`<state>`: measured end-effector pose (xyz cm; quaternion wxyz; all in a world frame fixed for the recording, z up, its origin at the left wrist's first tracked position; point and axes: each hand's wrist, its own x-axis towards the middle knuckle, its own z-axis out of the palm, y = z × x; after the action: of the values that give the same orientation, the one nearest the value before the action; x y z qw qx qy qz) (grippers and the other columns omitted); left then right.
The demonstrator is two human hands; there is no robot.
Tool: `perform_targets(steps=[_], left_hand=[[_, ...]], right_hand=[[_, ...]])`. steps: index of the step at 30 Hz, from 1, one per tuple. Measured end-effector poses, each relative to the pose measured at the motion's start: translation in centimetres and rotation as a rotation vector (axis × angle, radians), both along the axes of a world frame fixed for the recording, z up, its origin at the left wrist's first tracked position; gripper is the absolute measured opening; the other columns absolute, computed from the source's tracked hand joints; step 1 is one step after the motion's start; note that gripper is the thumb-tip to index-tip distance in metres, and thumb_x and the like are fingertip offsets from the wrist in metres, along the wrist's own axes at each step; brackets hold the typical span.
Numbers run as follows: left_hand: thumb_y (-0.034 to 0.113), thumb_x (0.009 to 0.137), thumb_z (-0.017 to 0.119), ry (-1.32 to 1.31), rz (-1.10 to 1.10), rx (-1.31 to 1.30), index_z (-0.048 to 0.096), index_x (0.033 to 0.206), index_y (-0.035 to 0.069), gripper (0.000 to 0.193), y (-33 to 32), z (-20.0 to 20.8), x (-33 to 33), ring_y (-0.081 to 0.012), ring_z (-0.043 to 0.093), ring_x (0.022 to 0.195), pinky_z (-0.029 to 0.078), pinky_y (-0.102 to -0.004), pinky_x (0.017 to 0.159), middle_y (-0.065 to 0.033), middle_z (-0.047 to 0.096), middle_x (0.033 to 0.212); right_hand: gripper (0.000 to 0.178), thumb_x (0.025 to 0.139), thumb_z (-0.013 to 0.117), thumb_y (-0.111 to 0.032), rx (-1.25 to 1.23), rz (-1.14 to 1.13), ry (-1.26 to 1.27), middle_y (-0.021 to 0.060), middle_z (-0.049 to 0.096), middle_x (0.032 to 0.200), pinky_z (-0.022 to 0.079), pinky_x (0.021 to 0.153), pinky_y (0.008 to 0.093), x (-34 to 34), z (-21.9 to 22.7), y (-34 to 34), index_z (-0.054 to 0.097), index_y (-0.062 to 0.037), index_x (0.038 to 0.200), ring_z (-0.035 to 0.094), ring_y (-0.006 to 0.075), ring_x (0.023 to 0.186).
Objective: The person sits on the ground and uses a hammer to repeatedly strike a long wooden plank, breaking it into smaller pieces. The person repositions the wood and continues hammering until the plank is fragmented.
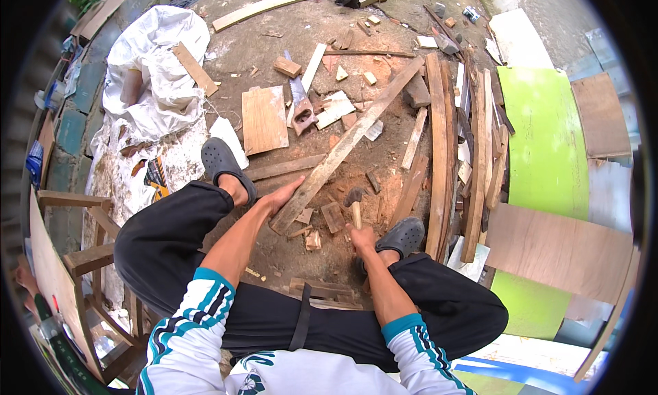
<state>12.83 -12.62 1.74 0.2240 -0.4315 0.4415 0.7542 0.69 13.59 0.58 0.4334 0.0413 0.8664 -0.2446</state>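
Note:
A long weathered wooden plank (346, 147) slants from near my left shoe up to the right. My left hand (279, 195) grips its left edge close to the near end, the fingers partly hidden by the wood. My right hand (362, 238) is wrapped round the pale handle of a hammer (356, 215), whose dark head points away from me just right of the plank. Small wood blocks (333, 217) lie on the ground between my two hands. Beyond the plank rests a handsaw (300, 103) with a brown handle.
Several long boards (436, 155) lie along the right, beside green sheeting (545, 134) and a plywood sheet (548, 247). A white sack (154, 52) sits at the far left. A square plywood piece (265, 119) lies ahead. Near my left leg stands a wooden frame (92, 258).

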Motion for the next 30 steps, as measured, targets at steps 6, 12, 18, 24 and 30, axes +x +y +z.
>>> perform_targets(steps=[6, 12, 18, 24, 30], left_hand=[[0.074, 0.095, 0.037, 0.045, 0.056, 0.111, 0.064, 0.127, 0.013, 0.074, 0.8, -0.7, -0.1, -0.0131, 0.059, 0.06, 0.052, -0.0314, 0.055, -0.0055, 0.063, 0.077], [0.073, 0.096, 0.037, 0.077, 0.038, -0.145, 0.064, 0.127, 0.005, 0.079, 1.7, 0.6, -0.3, -0.0278, 0.068, 0.082, 0.054, -0.0415, 0.076, -0.0144, 0.07, 0.094], [0.066, 0.098, 0.038, -0.088, -0.448, -1.103, 0.065, 0.113, -0.007, 0.079, 0.3, 3.2, -0.6, -0.0482, 0.064, 0.1, 0.048, -0.0535, 0.091, -0.0336, 0.067, 0.1], [0.065, 0.099, 0.036, -0.127, -0.498, -1.23, 0.061, 0.115, -0.006, 0.077, -2.1, -0.7, -0.1, -0.0423, 0.069, 0.091, 0.055, -0.05, 0.077, -0.0299, 0.07, 0.092], [0.06, 0.095, 0.052, -0.019, -0.445, -1.475, 0.057, 0.103, 0.002, 0.059, -5.1, -6.8, 0.7, -0.036, 0.066, 0.092, 0.055, -0.0471, 0.071, -0.0167, 0.063, 0.098]], right_hand=[[0.043, 0.09, 0.071, -0.035, 0.034, -0.03, -0.04, 0.0092, 0.056, 0.055, 0.042, 0.041, 0.0406, 0.2, -1.1, 0.7, 0.059, 0.0023, 0.073, 0.055, 0.0214, 0.04], [0.044, 0.09, 0.07, -0.038, 0.053, -0.022, -0.088, 0.0085, 0.055, 0.054, 0.041, 0.041, 0.04, 0.5, -1.3, 0.4, 0.061, 0.0021, 0.074, 0.056, 0.0211, 0.041], [0.045, 0.09, 0.07, -0.039, 0.073, -0.065, -0.129, 0.0099, 0.057, 0.057, 0.041, 0.042, 0.04, 0.7, -2.3, 1.3, 0.062, 0.0025, 0.074, 0.056, 0.022, 0.043], [0.055, 0.089, 0.068, -0.051, 0.041, 0.045, 0.184, 0.0168, 0.064, 0.064, 0.048, 0.057, 0.045, 1.7, -4.2, 2.9, 0.068, 0.0038, 0.082, 0.065, 0.0325, 0.059], [0.053, 0.089, 0.066, -0.051, -0.021, 0.252, 0.337, 0.0211, 0.065, 0.069, 0.05, 0.067, 0.0474, 0.2, -1.2, -0.2, 0.07, 0.0014, 0.087, 0.068, 0.0384, 0.072]])
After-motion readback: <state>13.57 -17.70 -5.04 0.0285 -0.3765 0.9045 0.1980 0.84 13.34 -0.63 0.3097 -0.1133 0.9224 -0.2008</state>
